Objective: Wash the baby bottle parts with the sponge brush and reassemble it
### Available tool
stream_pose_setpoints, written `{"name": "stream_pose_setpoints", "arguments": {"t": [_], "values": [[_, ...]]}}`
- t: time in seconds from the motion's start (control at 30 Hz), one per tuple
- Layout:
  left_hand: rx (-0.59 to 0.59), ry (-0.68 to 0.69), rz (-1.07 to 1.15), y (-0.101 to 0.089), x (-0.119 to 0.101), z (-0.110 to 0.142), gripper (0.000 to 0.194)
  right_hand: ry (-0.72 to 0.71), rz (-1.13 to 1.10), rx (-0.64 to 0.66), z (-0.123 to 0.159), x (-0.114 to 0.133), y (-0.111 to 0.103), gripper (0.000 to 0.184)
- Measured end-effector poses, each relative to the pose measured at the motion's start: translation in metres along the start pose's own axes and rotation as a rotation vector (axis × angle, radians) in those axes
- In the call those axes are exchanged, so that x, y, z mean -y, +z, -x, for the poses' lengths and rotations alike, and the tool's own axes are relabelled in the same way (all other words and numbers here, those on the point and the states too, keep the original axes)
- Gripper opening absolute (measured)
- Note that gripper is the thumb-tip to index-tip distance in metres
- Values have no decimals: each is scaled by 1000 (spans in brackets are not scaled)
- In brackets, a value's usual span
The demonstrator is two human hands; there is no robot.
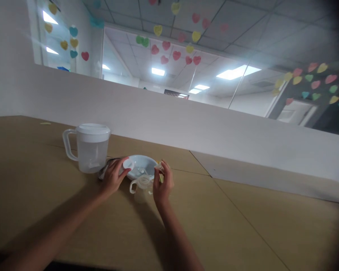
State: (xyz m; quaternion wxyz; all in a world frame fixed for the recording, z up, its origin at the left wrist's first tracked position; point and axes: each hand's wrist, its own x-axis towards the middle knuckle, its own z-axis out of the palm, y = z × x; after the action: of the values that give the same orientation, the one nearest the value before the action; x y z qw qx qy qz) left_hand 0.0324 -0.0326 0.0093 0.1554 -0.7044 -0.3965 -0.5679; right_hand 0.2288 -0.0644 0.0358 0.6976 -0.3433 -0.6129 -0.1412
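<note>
My left hand [113, 178] pinches a white round cap [128, 164] by its edge, over the near rim of a white bowl [151, 161]. Between my hands a small clear cup with side handles [141, 194] stands upright on the table, its round mouth uncovered. My right hand [163, 186] is raised just right of that cup, with thumb and fingertips closed on a small pale piece [158, 166] too small to name. Some clear item lies inside the bowl, its kind unclear. A dark, shiny object [101, 174] is partly hidden behind my left hand.
A translucent pitcher [92, 154] with a white lid stands left of the bowl, its handle pointing left. The wooden table [214, 226] has seams across it and meets a white wall [158, 120] at the back. A small pale scrap [45, 123] lies far left.
</note>
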Motion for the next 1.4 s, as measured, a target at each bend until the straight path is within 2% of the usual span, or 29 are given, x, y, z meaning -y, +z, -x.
{"name": "stream_pose_setpoints", "arguments": {"t": [0.13, 0.27, 0.47, 0.7, 0.87, 1.07, 1.4], "values": [[23, -104, 48, 13, 7, 5, 33, 200, -8, 9, -1, -23, 7, 26], [101, -193, 44, 22, 5, 12, 30, 303, -82, 137, 9, -48, 14, 29], [230, -224, 13, 20, -2, 12, 21, 461, -57, 329, 16, -67, 17, 21], [264, -246, 28, 21, -4, 10, 23, 491, 5, 444, 17, -77, 12, 23], [265, -278, 39, 22, -6, 9, 23, 440, 43, 492, 21, -79, 10, 23], [270, -236, -16, 24, -7, 14, 21, 398, 15, 573, 24, -79, 12, 23], [307, -129, -123, 24, -9, 15, 29, 394, -11, 539, 25, -78, 14, 23]]}}
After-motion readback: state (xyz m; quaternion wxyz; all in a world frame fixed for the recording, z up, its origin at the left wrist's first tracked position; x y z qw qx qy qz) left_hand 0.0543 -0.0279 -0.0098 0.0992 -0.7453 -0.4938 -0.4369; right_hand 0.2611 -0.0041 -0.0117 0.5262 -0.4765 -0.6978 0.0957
